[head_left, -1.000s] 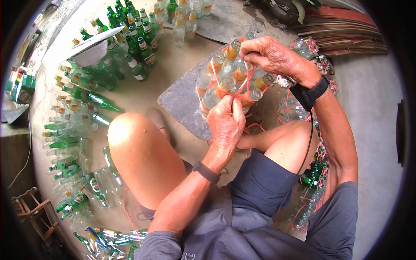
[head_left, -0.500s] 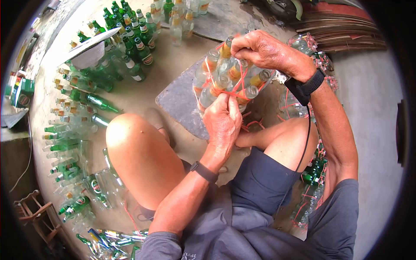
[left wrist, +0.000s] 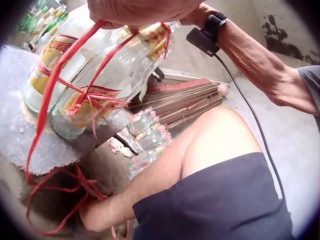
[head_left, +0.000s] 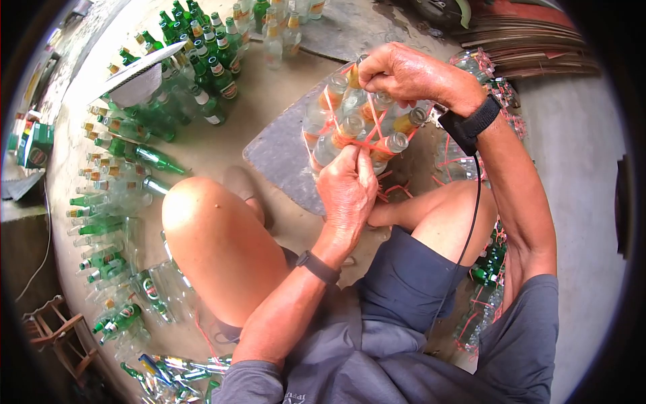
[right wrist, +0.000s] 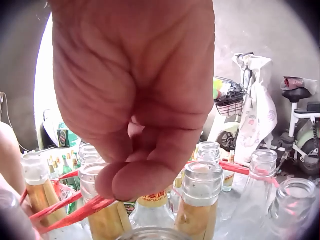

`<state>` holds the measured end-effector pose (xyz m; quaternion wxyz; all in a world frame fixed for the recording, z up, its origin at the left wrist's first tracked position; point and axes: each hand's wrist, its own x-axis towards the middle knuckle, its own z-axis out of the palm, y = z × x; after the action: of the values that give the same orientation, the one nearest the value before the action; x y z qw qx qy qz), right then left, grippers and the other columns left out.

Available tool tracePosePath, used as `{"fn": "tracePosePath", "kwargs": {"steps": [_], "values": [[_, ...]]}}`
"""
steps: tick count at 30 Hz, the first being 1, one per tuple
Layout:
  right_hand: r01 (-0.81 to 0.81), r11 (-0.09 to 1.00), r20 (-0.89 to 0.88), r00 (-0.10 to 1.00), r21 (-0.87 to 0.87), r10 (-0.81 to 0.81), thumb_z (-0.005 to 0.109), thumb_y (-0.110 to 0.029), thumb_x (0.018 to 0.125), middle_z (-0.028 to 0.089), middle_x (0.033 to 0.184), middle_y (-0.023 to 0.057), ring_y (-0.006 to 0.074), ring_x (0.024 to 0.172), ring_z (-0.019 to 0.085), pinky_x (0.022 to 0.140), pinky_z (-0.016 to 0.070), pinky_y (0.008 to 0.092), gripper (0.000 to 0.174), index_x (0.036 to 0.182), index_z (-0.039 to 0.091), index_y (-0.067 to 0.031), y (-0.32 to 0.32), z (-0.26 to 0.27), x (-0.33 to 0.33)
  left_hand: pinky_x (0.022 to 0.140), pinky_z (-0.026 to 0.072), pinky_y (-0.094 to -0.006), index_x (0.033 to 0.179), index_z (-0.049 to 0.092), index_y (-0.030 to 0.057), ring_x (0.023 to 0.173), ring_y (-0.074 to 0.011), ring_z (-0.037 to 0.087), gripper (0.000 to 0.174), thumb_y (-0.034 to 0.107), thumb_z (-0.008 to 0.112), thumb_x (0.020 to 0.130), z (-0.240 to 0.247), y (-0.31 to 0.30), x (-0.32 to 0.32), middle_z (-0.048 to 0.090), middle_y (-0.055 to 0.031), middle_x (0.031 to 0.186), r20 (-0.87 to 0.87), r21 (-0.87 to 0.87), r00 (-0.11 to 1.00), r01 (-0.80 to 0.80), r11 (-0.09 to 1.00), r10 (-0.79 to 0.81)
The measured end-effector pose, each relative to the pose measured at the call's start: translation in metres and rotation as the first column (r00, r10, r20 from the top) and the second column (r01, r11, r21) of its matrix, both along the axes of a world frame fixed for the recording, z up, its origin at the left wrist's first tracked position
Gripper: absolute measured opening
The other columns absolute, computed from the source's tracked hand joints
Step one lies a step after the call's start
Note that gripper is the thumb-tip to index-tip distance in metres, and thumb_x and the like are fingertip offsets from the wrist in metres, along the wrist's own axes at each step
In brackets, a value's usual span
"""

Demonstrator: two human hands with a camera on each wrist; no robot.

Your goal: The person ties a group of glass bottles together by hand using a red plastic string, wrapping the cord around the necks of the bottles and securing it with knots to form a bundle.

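Note:
A cluster of clear glass bottles (head_left: pixel 328 153) with orange-yellow neck labels stands upright on a grey slab (head_left: pixel 279 156), bound by red plastic twine (head_left: pixel 367 144). My left hand (head_left: pixel 348 192) pinches the twine between thumb and forefinger at the near bottle necks. Above the far necks, my right hand (head_left: pixel 412 73) has its fingers curled. In the right wrist view, its thumb and fingertips (right wrist: pixel 145 179) pinch a red strand that runs off to the left. The left wrist view shows crossed twine (left wrist: pixel 87 92) round the bottle sides and a loose length hanging below the slab.
Many green bottles (head_left: pixel 219 77) stand at the back left, and more bottles lie in rows along the left side. Twine-bound bottle bundles (head_left: pixel 488 269) line the right. Stacked brown sheets (head_left: pixel 531 50) lie at the back right. My bent knees flank the slab's near side.
My right hand has shifted slightly left and away from me over the bottle necks, still pinching twine. The left hand keeps its grip at the near necks.

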<state>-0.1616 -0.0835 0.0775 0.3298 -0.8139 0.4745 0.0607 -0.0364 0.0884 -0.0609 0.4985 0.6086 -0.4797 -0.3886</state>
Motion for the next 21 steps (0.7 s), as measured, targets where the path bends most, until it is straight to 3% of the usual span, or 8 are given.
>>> {"fn": "tracePosePath", "kwargs": {"steps": [2, 11, 13, 14, 16, 18, 20, 21], "values": [[0.053, 0.998, 0.04, 0.998, 0.032, -0.054, 0.064, -0.005, 0.092, 0.066, 0.069, 0.0066, 0.0128, 0.048, 0.061, 0.043, 0.0498, 0.0329, 0.014, 0.101, 0.075, -0.0018, -0.001, -0.003, -0.007, 0.066, 0.0529, -0.0459, 0.094, 0.071, 0.0031, 0.071, -0.0413, 0.069, 0.014, 0.015, 0.067, 0.102, -0.001, 0.001, -0.001, 0.068, -0.0213, 0.077, 0.003, -0.018, 1.0, 0.001, 1.0, -0.001], [0.051, 0.994, 0.009, 0.999, 0.098, -0.052, 0.065, -0.004, 0.091, 0.069, 0.071, 0.0087, 0.0149, 0.047, 0.063, 0.043, 0.0504, 0.0322, 0.022, 0.109, 0.076, 0.0033, -0.007, -0.005, -0.016, 0.062, 0.0527, -0.0407, 0.097, 0.076, 0.0042, 0.062, -0.0358, 0.067, 0.013, 0.015, 0.069, 0.101, 0.006, 0.011, 0.009, 0.067, -0.0202, 0.073, -0.046, -0.033, 0.999, -0.017, 0.999, 0.015], [0.048, 0.993, 0.021, 0.998, 0.111, -0.051, 0.064, -0.003, 0.091, 0.07, 0.071, 0.0087, 0.0149, 0.048, 0.063, 0.043, 0.0509, 0.0323, 0.022, 0.109, 0.076, 0.0033, -0.006, -0.004, -0.014, 0.062, 0.0478, -0.0297, 0.095, 0.074, -0.0029, 0.064, -0.0062, 0.052, 0.017, 0.012, 0.07, 0.103, 0.014, 0.015, 0.014, 0.055, -0.0084, 0.066, -0.051, -0.047, 0.999, 0.005, 0.999, -0.008], [0.049, 0.991, 0.033, 0.998, 0.121, -0.053, 0.064, -0.003, 0.091, 0.07, 0.071, 0.0087, 0.015, 0.048, 0.063, 0.044, 0.0515, 0.0325, 0.023, 0.109, 0.076, 0.0032, -0.005, -0.004, -0.014, 0.062, 0.0478, -0.0297, 0.095, 0.074, -0.0029, 0.064, -0.0062, 0.052, 0.017, 0.012, 0.07, 0.103, 0.015, 0.017, 0.016, 0.055, -0.0084, 0.066, -0.05, -0.048, 0.999, 0.007, 0.999, -0.009], [0.048, 0.993, 0.031, 0.998, 0.106, -0.051, 0.063, -0.003, 0.092, 0.07, 0.072, 0.0085, 0.0141, 0.049, 0.063, 0.043, 0.0513, 0.0321, 0.023, 0.11, 0.076, 0.0029, -0.005, -0.007, -0.016, 0.059, 0.0518, -0.0374, 0.093, 0.076, 0.0029, 0.058, -0.0279, 0.066, 0.013, 0.013, 0.07, 0.099, 0.016, 0.019, 0.021, 0.064, -0.0191, 0.071, -0.063, -0.022, 0.997, 0.037, 0.999, -0.039], [0.047, 0.995, 0.027, 0.998, 0.091, -0.05, 0.062, -0.003, 0.092, 0.071, 0.073, 0.0084, 0.0133, 0.049, 0.063, 0.043, 0.0512, 0.0317, 0.023, 0.11, 0.076, 0.0026, -0.003, -0.007, -0.016, 0.059, 0.0518, -0.0369, 0.093, 0.076, 0.0023, 0.057, -0.0268, 0.066, 0.012, 0.012, 0.07, 0.099, 0.015, 0.022, 0.025, 0.064, -0.0186, 0.07, -0.082, -0.043, 0.996, 0.035, 0.998, -0.039], [0.085, 0.994, 0.004, 0.996, 0.062, -0.085, 0.063, -0.003, 0.091, 0.073, 0.077, 0.0131, 0.0226, 0.057, 0.07, 0.051, 0.0554, 0.0383, 0.022, 0.108, 0.076, 0.0015, 0.003, -0.004, -0.016, 0.059, 0.0518, -0.0364, 0.093, 0.075, 0.0016, 0.057, -0.0258, 0.065, 0.012, 0.011, 0.07, 0.098, 0.017, 0.023, 0.029, 0.064, -0.0181, 0.07, -0.102, -0.062, 0.994, 0.033, 0.998, -0.039], [0.085, 0.994, 0.004, 0.996, 0.062, -0.085, 0.063, -0.003, 0.091, 0.073, 0.077, 0.0131, 0.0226, 0.057, 0.07, 0.051, 0.0554, 0.0383, 0.022, 0.108, 0.076, 0.0015, 0.002, -0.013, -0.023, 0.06, 0.0492, -0.0313, 0.094, 0.074, -0.0017, 0.062, -0.0148, 0.06, 0.016, 0.011, 0.069, 0.102, 0.02, 0.022, 0.031, 0.062, -0.0077, 0.069, -0.092, -0.065, 0.994, 0.055, 0.996, -0.061]]}}
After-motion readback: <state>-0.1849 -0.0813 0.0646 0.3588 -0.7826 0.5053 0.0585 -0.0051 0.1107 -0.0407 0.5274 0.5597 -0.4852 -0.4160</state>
